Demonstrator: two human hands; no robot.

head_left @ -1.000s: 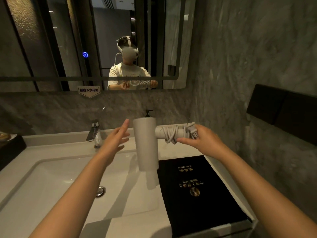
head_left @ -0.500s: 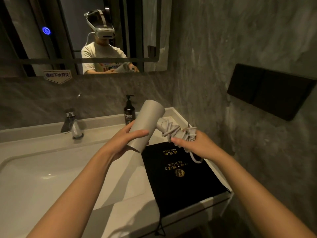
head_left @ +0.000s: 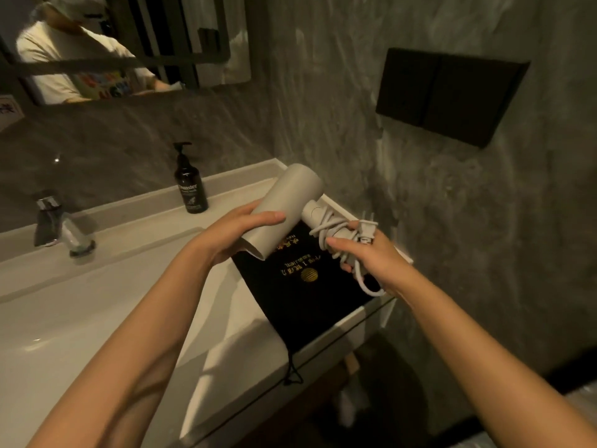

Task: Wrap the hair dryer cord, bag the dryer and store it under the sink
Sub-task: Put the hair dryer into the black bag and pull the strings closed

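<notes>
I hold a pale grey hair dryer above the counter's right end. My left hand grips its barrel from the left. My right hand is closed around the handle, where the white cord is wound in several loops; the plug sticks up by my fingers and a short loop of cord hangs below my palm. Directly beneath the dryer a flat black drawstring bag with gold print lies on the white counter, its drawstring dangling over the front edge.
A white sink basin fills the left, with a chrome tap behind it. A dark pump bottle stands at the back. A grey stone wall with a black panel rises at right. A dim open space lies below the counter.
My left hand went from open in the air to gripping the dryer's barrel. The dryer tilted and came lower over the bag, and my view swung down and to the right.
</notes>
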